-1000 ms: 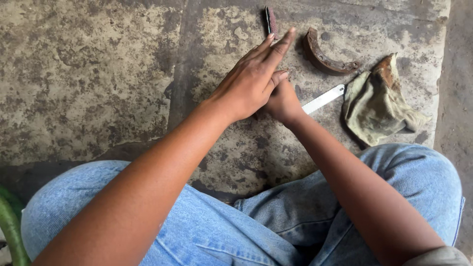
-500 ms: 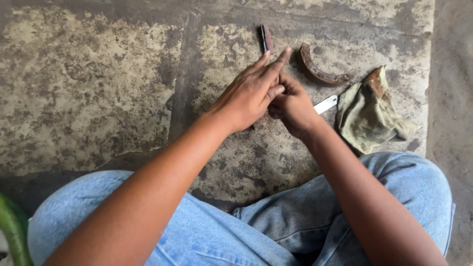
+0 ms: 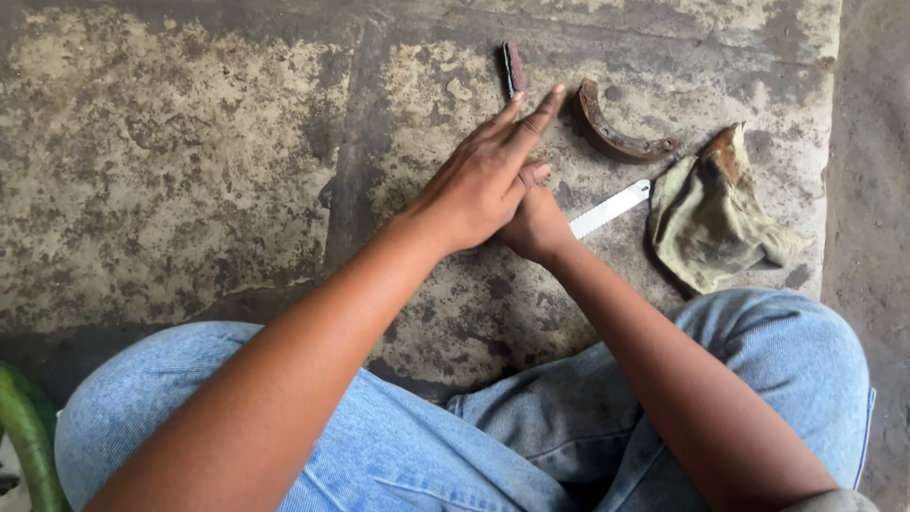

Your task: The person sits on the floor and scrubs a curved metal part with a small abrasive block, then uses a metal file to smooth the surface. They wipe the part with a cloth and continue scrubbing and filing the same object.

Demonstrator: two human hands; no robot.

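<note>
Hacksaw blade (image 3: pixel 609 209) lies gripped under right hand (image 3: pixel 536 226), left hand (image 3: pixel 483 175) flat over it; teeth could nick fingers if it slips.

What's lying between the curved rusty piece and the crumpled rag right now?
In the head view, only bare stained concrete floor separates the curved rusty piece from the crumpled rag. The tip of the white flat blade sits just below that gap, by the rag's left edge.

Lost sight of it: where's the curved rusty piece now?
The curved rusty piece lies on the concrete floor, upper right, beyond the left hand fingertips, beside the cloth.
</note>
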